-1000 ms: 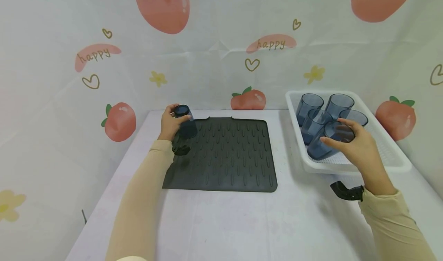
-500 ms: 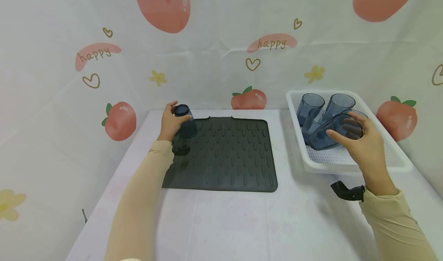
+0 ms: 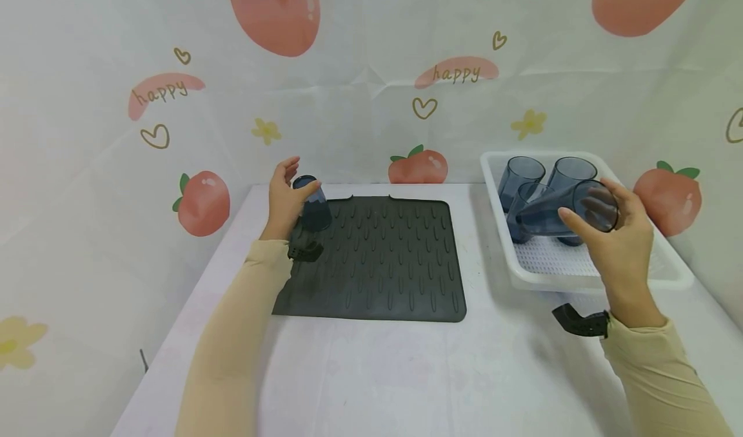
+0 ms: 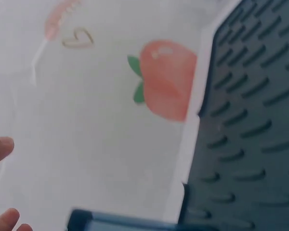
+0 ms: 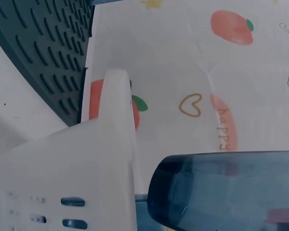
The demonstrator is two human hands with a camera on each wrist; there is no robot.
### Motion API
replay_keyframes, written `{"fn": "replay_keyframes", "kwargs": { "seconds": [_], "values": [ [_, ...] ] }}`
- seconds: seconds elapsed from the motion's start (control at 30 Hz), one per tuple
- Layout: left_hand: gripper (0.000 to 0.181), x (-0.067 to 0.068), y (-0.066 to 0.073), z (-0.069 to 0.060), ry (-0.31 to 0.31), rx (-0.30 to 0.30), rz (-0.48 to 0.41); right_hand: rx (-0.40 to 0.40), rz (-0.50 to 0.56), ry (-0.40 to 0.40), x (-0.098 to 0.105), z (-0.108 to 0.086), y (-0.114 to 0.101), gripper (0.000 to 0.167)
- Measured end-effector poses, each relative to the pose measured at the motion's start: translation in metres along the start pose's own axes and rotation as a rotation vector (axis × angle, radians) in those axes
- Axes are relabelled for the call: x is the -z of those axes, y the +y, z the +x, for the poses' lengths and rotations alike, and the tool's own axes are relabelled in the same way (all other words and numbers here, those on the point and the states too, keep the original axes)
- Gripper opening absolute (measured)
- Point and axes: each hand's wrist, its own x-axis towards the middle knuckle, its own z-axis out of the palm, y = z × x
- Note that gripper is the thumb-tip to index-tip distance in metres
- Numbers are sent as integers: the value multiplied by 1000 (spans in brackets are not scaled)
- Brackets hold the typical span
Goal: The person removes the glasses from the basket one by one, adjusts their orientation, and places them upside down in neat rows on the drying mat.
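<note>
A fruit-printed pale backdrop (image 3: 348, 124) rises behind the white table (image 3: 371, 372).

The tilted tumbler (image 3: 545, 214) at right looks smooth and glossy (glass or clear plastic, hard to tell). The left mat (image 3: 377, 263) seems rubbery, matt and ridged; the right basket (image 3: 592, 283), smooth plastic; the far backdrop (image 3: 348, 121), creased and matt.
</note>
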Motion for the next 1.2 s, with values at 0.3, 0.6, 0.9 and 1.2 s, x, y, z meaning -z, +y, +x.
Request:
{"fn": "replay_keyframes", "kwargs": {
  "seconds": [0.3,0.6,0.9,1.2],
  "values": [
    [65,-11,21,-16,-99,-97,-68,75,303,31,-8,-3,-2,65],
    [65,-25,36,-34,-184,-154,-110,129,421,-2,-19,-8,-7,62],
    [63,-39,37,-48,-242,-228,-108,184,357,-24,-31,-10,-6,59],
    [65,-54,37,-63,-351,-234,-136,178,376,-47,-46,-20,-4,58]
  ]
}}
